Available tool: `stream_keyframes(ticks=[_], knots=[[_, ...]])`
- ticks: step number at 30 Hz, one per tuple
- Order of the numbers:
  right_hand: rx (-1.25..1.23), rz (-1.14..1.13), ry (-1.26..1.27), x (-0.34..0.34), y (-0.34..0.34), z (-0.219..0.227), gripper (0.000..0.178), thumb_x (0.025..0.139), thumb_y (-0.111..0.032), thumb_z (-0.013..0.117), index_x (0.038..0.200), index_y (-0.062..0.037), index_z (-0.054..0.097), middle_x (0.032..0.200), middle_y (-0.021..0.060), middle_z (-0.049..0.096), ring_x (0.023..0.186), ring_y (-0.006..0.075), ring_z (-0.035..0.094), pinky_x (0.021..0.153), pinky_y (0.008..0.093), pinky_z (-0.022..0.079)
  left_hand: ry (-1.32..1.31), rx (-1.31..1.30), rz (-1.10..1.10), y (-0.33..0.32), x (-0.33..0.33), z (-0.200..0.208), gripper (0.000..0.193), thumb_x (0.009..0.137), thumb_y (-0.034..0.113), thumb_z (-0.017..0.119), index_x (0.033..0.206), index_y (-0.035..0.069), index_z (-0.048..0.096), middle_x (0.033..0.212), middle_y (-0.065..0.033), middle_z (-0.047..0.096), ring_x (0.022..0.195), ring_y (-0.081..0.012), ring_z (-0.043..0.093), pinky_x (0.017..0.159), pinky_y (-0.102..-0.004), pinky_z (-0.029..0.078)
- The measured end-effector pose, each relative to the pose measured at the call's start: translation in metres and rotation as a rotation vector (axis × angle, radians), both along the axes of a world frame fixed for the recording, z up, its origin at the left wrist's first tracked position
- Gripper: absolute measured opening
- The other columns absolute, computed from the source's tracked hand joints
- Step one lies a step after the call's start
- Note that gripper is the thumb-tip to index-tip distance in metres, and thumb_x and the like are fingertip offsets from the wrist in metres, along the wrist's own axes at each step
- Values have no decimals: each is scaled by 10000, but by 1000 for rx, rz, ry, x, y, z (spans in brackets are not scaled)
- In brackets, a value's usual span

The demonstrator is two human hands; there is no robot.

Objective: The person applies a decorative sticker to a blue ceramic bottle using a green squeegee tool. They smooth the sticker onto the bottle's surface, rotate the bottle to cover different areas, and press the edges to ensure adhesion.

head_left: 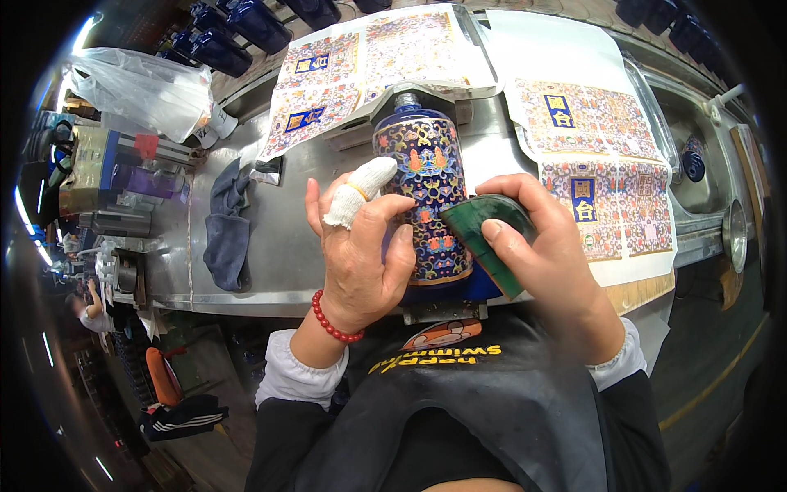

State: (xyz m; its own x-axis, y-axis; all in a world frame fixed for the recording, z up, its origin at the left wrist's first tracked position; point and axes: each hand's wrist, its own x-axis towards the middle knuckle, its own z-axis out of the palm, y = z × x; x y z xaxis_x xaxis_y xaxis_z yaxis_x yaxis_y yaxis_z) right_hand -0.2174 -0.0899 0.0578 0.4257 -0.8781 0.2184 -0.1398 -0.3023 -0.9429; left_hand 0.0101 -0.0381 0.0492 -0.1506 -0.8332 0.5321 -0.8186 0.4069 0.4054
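Observation:
A dark blue bottle (423,197) covered with a colourful floral pattern lies in front of me, its neck pointing away. My left hand (361,254) is at the bottle's left side, fingers bent and apart, fingertips against or very near its surface. One finger wears a white cloth cover (361,190) with a yellow band, and a red bead bracelet (332,321) circles the wrist. Between thumb and fingers, my right hand (541,246) grips a flat green scraper (484,234). Its edge is at the bottle's right side; whether it touches cannot be told.
Printed pattern sheets (602,156) lie at the right, with more sheets (328,82) behind the bottle. A dark blue cloth (227,230) rests on the metal table (283,246). At the far right, a sink (697,184) holds another bottle (693,156). Blue bottles (258,25) stand at the back left.

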Motion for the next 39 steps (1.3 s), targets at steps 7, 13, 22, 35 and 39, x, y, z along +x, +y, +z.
stream_keyframes(ticks=[7, 13, 22, 35, 39], knots=[[32, 23, -21, 2, 1, 1, 274, 926, -79, 645, 1184, 7, 614, 977, 143, 707, 875, 212, 703, 782, 326, 547, 7, 4, 1, 1, 0, -1, 320, 820, 91, 667, 1140, 81, 662, 1298, -180, 610, 1263, -371, 506, 1222, -561, 59], [157, 43, -15, 2, 4, 6, 304, 898, -61, 650, 1192, 10, 625, 1073, 110, 679, 992, 176, 656, 899, 313, 516, 36, 7, -21, 2, -2, -1, 323, 808, 62, 667, 1128, 102, 686, 1305, -176, 615, 1253, -363, 511, 1221, -554, 62], [14, 33, 20, 2, 4, 6, 309, 895, -42, 652, 1199, 16, 629, 1031, 131, 711, 938, 205, 694, 856, 330, 541, -64, -68, -81, 1, -4, 3, 332, 752, 31, 680, 1052, 156, 751, 1334, -149, 620, 1246, -339, 521, 1234, -539, 48], [70, -21, -31, 5, 0, 2, 314, 906, -48, 663, 1214, 1, 623, 1071, 123, 690, 956, 204, 680, 858, 328, 529, -154, -131, -36, 5, -12, 3, 260, 724, 129, 752, 981, 163, 769, 1252, -168, 664, 1209, -351, 543, 1240, -571, 52], [-183, -51, 0, 4, -3, 2, 294, 914, -22, 648, 1205, 0, 618, 987, 121, 703, 821, 188, 699, 749, 309, 544, -150, -143, -1, 6, -10, 2, 259, 742, 152, 770, 1000, 165, 762, 1254, -170, 667, 1209, -349, 541, 1238, -577, 53]])
